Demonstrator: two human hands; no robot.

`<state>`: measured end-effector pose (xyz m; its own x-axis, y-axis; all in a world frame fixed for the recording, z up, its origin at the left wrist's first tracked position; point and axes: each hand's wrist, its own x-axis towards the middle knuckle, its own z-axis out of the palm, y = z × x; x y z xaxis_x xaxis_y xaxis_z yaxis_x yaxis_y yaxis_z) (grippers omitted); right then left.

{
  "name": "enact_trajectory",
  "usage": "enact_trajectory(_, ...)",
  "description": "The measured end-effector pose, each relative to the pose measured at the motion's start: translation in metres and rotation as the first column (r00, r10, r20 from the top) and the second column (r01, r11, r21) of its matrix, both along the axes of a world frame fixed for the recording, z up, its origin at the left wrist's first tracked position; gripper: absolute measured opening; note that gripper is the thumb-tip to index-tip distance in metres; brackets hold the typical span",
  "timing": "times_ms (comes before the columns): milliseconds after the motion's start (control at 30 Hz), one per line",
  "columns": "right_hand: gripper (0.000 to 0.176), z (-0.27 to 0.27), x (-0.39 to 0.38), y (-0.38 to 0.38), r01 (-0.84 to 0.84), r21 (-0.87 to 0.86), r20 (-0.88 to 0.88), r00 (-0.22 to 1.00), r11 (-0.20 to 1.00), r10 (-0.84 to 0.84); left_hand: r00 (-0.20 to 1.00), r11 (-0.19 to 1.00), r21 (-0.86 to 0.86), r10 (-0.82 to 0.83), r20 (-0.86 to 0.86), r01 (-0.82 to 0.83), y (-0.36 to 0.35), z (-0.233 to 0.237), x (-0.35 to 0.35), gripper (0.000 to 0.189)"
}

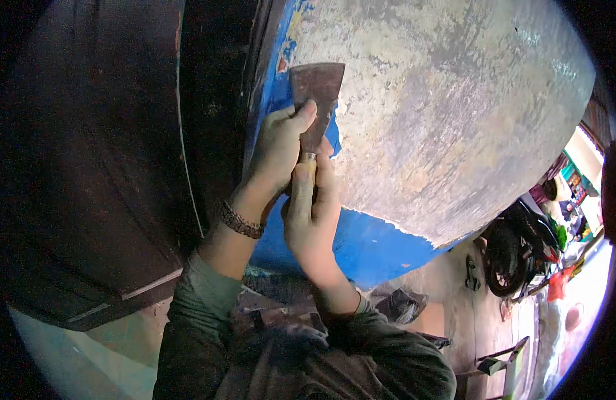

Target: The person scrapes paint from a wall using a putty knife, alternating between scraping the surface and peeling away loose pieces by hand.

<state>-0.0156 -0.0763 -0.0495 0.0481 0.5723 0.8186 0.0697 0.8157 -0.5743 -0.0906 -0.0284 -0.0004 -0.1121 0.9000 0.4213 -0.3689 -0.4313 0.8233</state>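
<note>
A paint scraper (317, 83) with a wide, rust-brown blade is raised against the wall, blade edge upward. My left hand (279, 143), with a dark braided bracelet (241, 222) at the wrist, is closed on the blade's lower left side, thumb pressed on its face. Below it, my right hand (314, 207) wraps the pale handle (310, 167), fingers along it. Behind the blade, the wall (421, 120) shows rough, mottled grey-white plaster. Blue paint (371, 243) covers the wall's lower part and a strip at the left, with a ragged edge.
A dark wooden door or cabinet panel (108, 147) stands close on the left. On the floor below are a black plastic bag (402, 305) and a cardboard piece (431, 319). Further right are a sandal (472, 273), a parked motorcycle (511, 250) and a small stand (511, 367).
</note>
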Motion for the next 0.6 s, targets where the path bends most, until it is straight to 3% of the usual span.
enact_trajectory(67, 0.041, -0.001, 0.0, 0.01, 0.083, -0.078, 0.072, 0.994, 0.994, -0.077, 0.999, 0.997, 0.053, 0.046, 0.008, -0.047, 0.006, 0.009, -0.001, 0.031)
enact_trajectory(167, 0.036, 0.029, -0.01, 0.004, -0.108, -0.154, -0.105, 0.99, 0.982, 0.092, 0.995, 1.0, -0.006, -0.014, -0.104, 0.014, -0.001, 0.034, -0.013, 0.035)
enact_trajectory(200, 0.036, 0.026, -0.011, 0.004, -0.108, -0.152, -0.106, 0.99, 0.982, 0.093, 0.994, 1.0, -0.004, -0.014, -0.105, 0.014, -0.002, 0.031, -0.012, 0.035)
enact_trajectory(267, 0.036, 0.011, -0.014, 0.006, 0.038, 0.017, -0.068, 0.997, 0.999, -0.037, 0.996, 1.0, -0.006, -0.02, -0.09, 0.02, -0.006, 0.023, -0.01, 0.036)
enact_trajectory(400, 0.034, 0.016, -0.018, 0.01, -0.015, -0.013, -0.122, 0.992, 1.0, 0.013, 0.983, 0.999, 0.042, 0.022, -0.182, -0.014, -0.004, 0.031, -0.014, 0.037)
enact_trajectory(467, 0.035, 0.026, -0.018, 0.008, -0.026, -0.05, -0.079, 0.997, 0.998, 0.022, 0.99, 0.999, 0.009, 0.042, -0.135, -0.041, -0.004, 0.039, -0.017, 0.039)
enact_trajectory(533, 0.037, 0.026, -0.021, 0.0, -0.035, -0.05, -0.087, 0.996, 0.998, 0.031, 0.987, 0.999, 0.0, -0.051, -0.154, 0.052, 0.001, 0.029, -0.022, 0.041)
enact_trajectory(600, 0.042, 0.013, -0.02, 0.002, -0.073, -0.004, -0.061, 0.996, 0.997, 0.072, 0.978, 0.988, 0.104, 0.13, -0.162, -0.114, 0.001, 0.018, -0.015, 0.048)
